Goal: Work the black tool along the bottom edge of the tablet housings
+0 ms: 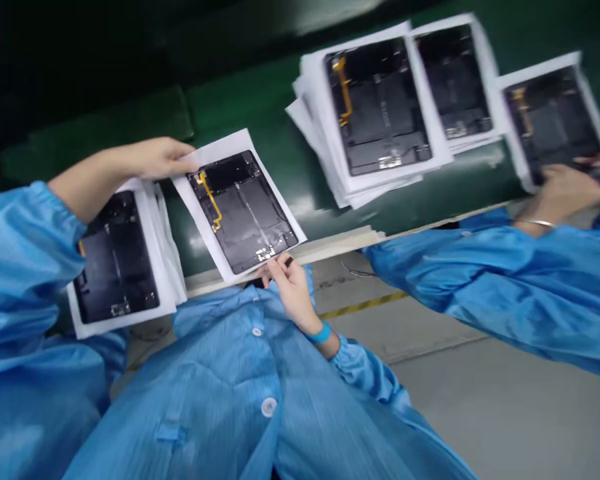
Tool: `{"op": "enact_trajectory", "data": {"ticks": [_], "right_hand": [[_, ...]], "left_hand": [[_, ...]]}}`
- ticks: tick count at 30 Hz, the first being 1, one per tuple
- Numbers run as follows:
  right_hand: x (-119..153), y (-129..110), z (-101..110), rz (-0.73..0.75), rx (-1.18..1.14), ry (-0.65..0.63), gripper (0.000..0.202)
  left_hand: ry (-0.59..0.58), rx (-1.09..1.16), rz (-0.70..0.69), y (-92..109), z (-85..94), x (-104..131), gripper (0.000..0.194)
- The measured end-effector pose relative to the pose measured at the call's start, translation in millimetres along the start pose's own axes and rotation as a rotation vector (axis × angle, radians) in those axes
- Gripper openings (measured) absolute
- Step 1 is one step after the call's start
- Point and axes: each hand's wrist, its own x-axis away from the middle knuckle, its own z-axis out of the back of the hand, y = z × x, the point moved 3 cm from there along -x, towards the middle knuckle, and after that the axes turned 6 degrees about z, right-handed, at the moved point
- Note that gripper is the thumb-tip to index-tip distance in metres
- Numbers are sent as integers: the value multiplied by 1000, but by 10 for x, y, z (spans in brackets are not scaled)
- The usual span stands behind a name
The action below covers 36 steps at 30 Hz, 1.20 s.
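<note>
A dark tablet back cover with a yellow-orange flex cable along its left side and a small metal connector at its lower end lies on a white sheet. My left hand pinches the sheet's upper left corner, thumb and fingers closed. At the lower edge, my right hand grips the sheet and cover near the metal connector; a dark band is on one finger. The sheet is tilted over the green table's front edge. Under my left forearm is a stack with another tablet back cover on top, partly hidden by my sleeve.
On the green table, a stack of white sheets bears a tablet back cover, with another cover beside it. At far right, a co-worker's hands touch a further cover. Tape runs along the table edge.
</note>
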Motion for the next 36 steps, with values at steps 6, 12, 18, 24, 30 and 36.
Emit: {"op": "enact_trajectory", "data": {"ticks": [6,12,18,24,30,36], "right_hand": [[95,242,-266,-277,54,-297,65],[-202,-268,122,61,410,-459,62],[-803,-371,113,407,635,-460,47],[-1098,-263,-33,462,790,-710,47],[-1115,-322,-15,396,877,-713,38],[-1142,-399,-35,290,850,-732,36]], "left_hand": [[-48,-490,2,-130,-78,-12,60],[178,-852,-362,548,-468,1512,61],[247,-350,-448,418,-1627,2441,37],[591,-219,-353,-17,-2275,2025,35],[574,-119,-303,-118,-2340,1820,38],[411,-99,-246,-91,-2247,1806,29]]}}
